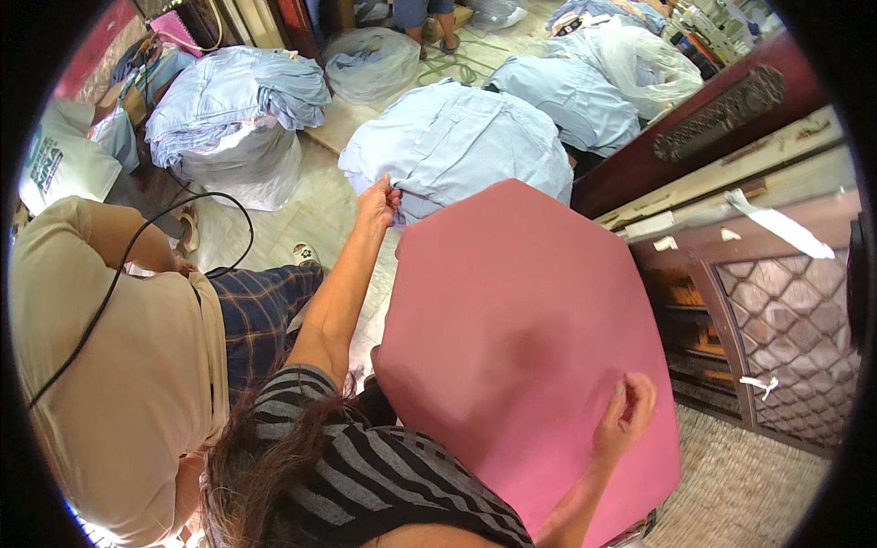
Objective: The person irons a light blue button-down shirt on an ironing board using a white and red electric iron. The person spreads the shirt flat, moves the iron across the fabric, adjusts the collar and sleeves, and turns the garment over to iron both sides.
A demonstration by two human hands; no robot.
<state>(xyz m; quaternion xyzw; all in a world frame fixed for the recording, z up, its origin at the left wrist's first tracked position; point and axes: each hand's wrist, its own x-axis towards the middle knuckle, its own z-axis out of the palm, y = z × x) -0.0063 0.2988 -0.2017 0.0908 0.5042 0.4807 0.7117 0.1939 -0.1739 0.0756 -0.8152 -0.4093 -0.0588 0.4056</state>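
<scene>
My left arm reaches forward, and my left hand [379,199] is closed on the near left edge of a light blue garment [457,146] at the top of a stack. The stack stands just past the far edge of a pink padded board [512,301] with angled corners. Over the right part of this board hovers my right hand [628,409], loosely curled, thumb apart from the fingers, with nothing visible in it. Bare pink cloth lies under that hand, and a soft shadow falls across the middle of the board.
To my left sits a person in a beige shirt [110,365], with a black cable [132,247] looping past. More blue garment bundles [233,96] and plastic-wrapped piles [370,64] lie on the tiled floor. At right are a dark red wooden panel [722,119] and a lattice gate [795,329].
</scene>
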